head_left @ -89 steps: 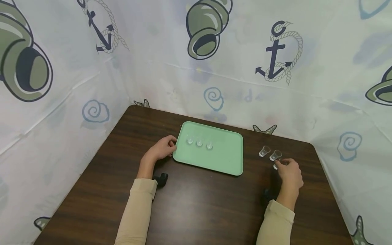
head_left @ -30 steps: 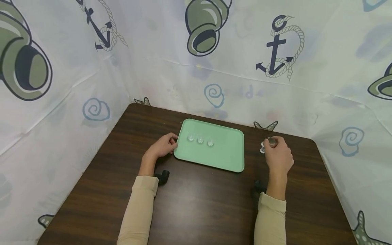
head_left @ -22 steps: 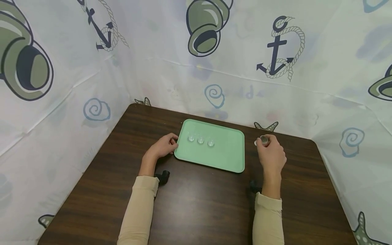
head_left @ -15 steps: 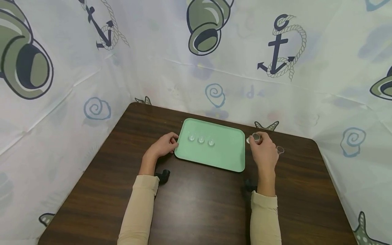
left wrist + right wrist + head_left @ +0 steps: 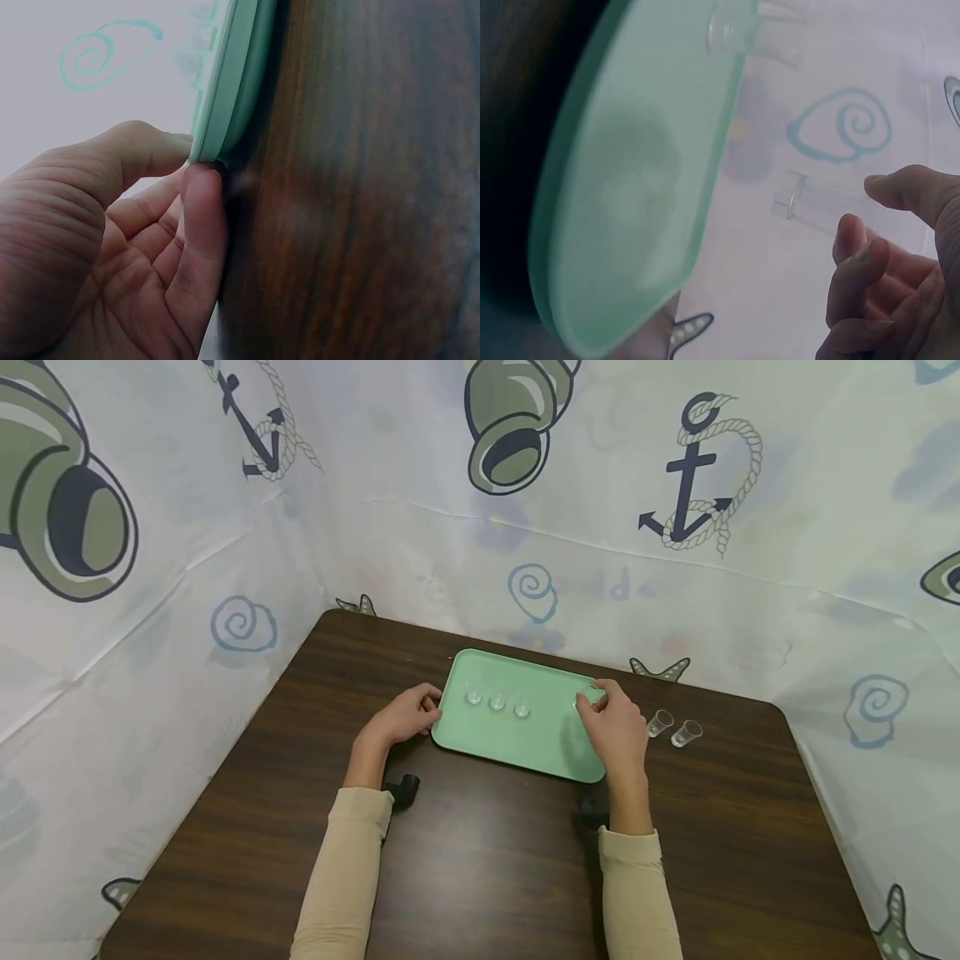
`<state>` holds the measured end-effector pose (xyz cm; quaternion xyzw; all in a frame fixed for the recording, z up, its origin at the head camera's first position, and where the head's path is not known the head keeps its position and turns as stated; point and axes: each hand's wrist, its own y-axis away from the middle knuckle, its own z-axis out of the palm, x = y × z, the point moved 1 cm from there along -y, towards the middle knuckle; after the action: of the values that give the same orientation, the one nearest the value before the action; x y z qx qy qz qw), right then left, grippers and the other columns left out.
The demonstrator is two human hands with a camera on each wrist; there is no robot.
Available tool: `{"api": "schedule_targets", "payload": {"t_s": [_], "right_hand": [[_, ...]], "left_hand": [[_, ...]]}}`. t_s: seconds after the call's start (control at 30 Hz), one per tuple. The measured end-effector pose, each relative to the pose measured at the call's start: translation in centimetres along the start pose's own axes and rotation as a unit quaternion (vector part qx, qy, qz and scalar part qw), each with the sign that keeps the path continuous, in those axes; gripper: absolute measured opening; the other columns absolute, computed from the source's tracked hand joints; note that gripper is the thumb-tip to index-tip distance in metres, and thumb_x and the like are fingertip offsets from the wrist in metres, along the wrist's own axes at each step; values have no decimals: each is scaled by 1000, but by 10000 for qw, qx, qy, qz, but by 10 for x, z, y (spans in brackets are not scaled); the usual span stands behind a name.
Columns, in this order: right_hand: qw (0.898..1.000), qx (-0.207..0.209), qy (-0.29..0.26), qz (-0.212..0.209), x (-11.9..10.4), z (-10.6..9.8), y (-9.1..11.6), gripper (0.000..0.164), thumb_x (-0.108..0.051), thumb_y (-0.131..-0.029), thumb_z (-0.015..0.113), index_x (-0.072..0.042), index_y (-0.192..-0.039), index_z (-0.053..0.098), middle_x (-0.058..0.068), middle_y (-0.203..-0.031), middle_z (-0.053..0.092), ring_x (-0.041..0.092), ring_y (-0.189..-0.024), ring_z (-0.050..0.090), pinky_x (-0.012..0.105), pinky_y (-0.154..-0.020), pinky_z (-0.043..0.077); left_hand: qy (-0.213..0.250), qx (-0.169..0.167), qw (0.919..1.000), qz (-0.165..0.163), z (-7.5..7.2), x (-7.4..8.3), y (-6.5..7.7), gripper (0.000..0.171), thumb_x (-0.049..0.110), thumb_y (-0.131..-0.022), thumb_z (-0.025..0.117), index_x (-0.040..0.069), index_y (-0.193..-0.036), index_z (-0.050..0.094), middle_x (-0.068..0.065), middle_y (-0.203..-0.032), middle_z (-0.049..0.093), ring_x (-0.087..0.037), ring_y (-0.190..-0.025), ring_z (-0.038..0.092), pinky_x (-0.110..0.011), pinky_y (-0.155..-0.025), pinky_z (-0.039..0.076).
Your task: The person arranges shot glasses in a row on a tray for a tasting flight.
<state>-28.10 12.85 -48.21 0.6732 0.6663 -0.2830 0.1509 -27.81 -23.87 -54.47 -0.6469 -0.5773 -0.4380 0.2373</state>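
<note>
My right hand (image 5: 617, 731) pinches a small clear shot glass (image 5: 821, 206) between thumb and fingertips, above the right end of the green tray (image 5: 517, 754). In the right wrist view the held glass is tilted, its thick base apart from the tray. At the tray's left edge, my left hand (image 5: 403, 717) grips the rim, thumb on the upper side and fingers at the lower side. A row of shot glasses stands on the tray: a left glass (image 5: 474, 696), a middle glass (image 5: 497, 702) and a right glass (image 5: 522, 709).
Two more clear glasses stand on the brown table (image 5: 487, 860) right of the tray, one nearer glass (image 5: 660, 724) beside my right hand and one farther right glass (image 5: 687, 733). A printed white curtain (image 5: 420, 543) hangs behind the table.
My right hand has taken one glass from the group at the right and carried it left, over the tray. The left hand stays at the tray's edge.
</note>
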Motion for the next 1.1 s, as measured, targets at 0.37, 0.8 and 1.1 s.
{"api": "schedule_targets", "payload": {"t_s": [0.37,0.8,1.1], "right_hand": [[9975,-675,-2,-210,-5,23,-1,49,-48,-104,64,-22,-145,65,2,-98,73,22,-69,61,39,-61,44],[9953,-950,-100,-129,-7,32,-3,50,-47,-104,64,-22,-148,63,3,-106,74,21,-68,62,40,-62,45],[9937,-1115,-48,-70,-5,37,-3,51,-44,-105,65,-21,-150,61,5,-108,73,22,-70,62,40,-63,44]], "left_hand": [[39,-31,10000,8,0,1,1,45,14,-108,56,-1,-150,52,-16,-109,61,-24,-88,64,-35,-80,58],[7,-13,10000,21,-1,-1,0,45,15,-109,57,-1,-150,52,-16,-109,61,-24,-86,64,-35,-80,58],[-2,-16,10000,61,-1,-7,-4,45,16,-108,57,0,-150,53,-16,-109,62,-24,-87,64,-35,-80,59]]}}
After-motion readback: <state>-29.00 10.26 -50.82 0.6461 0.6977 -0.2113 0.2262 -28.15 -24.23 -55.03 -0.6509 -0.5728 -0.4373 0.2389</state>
